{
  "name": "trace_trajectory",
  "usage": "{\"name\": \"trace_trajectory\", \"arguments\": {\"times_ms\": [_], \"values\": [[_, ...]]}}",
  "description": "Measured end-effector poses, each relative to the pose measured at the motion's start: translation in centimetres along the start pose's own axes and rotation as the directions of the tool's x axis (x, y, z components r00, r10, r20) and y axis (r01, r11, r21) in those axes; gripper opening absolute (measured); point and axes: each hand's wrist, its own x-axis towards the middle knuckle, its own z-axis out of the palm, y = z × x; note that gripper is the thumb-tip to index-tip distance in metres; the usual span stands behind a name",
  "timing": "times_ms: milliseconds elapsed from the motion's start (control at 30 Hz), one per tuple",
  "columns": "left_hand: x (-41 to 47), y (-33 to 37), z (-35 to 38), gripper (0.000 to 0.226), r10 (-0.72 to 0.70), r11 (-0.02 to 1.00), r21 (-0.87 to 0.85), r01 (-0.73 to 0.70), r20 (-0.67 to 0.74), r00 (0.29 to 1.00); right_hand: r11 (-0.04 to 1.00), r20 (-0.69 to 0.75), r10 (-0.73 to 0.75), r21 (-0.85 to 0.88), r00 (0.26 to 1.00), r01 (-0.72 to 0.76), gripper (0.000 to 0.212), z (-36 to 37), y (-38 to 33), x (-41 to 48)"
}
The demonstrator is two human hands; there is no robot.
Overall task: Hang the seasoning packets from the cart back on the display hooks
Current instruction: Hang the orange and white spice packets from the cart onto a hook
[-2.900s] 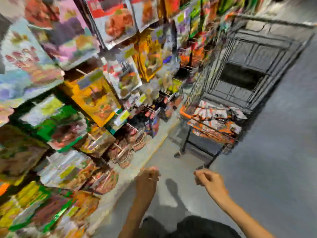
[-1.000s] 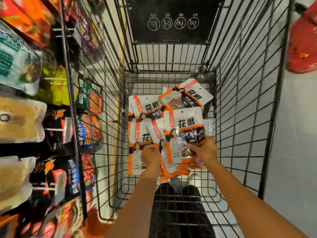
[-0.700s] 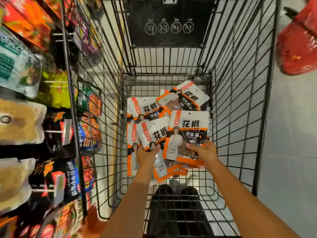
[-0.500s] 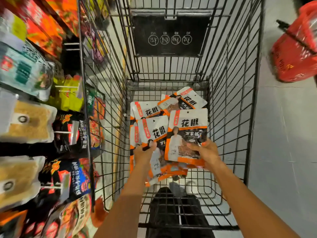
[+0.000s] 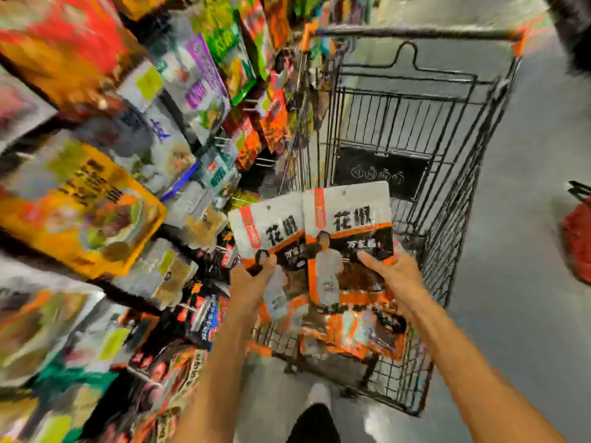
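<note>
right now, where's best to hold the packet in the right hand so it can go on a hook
Probably by its lower right edge, from below, as the right hand grips it. The packet is flat and upright, so a low pinch leaves its top strip free for a hook.

A: What's unreadable left of the cart?
B: The display packets. Motion blur smears their print.
A: Inside the cart?
B: Loose packets on its floor blur together, uncountable. Right of it, a red basket is cut by the edge.
</note>
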Motion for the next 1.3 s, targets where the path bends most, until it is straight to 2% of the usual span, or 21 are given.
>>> {"name": "trace_trajectory", "arguments": {"times_ms": [67,167,267,367,533,700,833,933,1000,1100,1233,1300], "values": [[-2.8,2.0,-2.6,0.02,0.072,0.997,-0.027,-0.075,-0.089,0.993,0.996,0.082,-0.084,0.0,0.993,0.084,0.041,1.1,-2.9,-2.4],[-7.2,5.0,-6.6,0.027,0.147,0.985,-0.059,-0.164,-0.22,0.964,0.988,0.205,-0.156,0.048,0.966,0.15,0.023,2.8,-6.6,-6.1],[-11.9,7.7,-11.3,0.029,0.248,0.96,-0.034,-0.277,-0.353,0.902,0.972,0.324,-0.233,0.061,0.917,0.225,0.022,5.2,-9.8,-10.1],[-17.1,10.2,-16.4,0.032,0.308,0.936,-0.013,-0.353,-0.458,0.834,0.951,0.455,-0.303,0.083,0.838,0.299,0.012,8.3,-12.5,-14.6],[-27.6,13.1,-25.0,0.038,0.363,0.909,0.054,-0.413,-0.592,0.72,0.916,0.669,-0.372,0.153,0.644,0.371,0.025,14.9,-15.6,-23.3],[-39.1,13.3,-33.3,0.037,0.37,0.902,0.167,-0.399,-0.776,0.511,0.889,0.807,-0.4,0.227,0.435,0.397,0.034,22.5,-15.8,-33.5],[-48.3,11.9,-40.0,0.037,0.348,0.907,0.211,-0.365,-0.863,0.366,0.879,0.874,-0.4,0.281,0.276,0.385,0.023,28.2,-14.2,-43.0],[-55.0,10.3,-45.1,0.038,0.39,0.897,0.301,-0.324,-0.884,0.257,0.872,0.897,-0.402,0.313,0.186,0.376,0.023,32.3,-12.2,-50.4],[-59.2,9.0,-48.7,0.034,0.384,0.898,0.309,-0.315,-0.897,0.217,0.878,0.913,-0.38,0.307,0.145,0.366,0.033,34.8,-10.4,-55.3],[-65.1,6.8,-53.9,0.036,0.309,0.92,0.233,-0.315,-0.926,0.218,0.885,0.931,-0.349,0.291,0.105,0.363,0.042,38.5,-7.4,-61.9],[-71.4,4.3,-59.4,0.042,0.225,0.947,0.171,-0.272,-0.957,0.185,0.886,0.937,-0.344,0.301,0.065,0.353,0.008,42.4,-4.3,-69.4],[-73.9,3.6,-61.5,0.035,0.222,0.946,0.182,-0.268,-0.966,0.129,0.896,0.947,-0.318,0.287,0.04,0.338,0.006,44.0,-3.4,-72.3]]}}
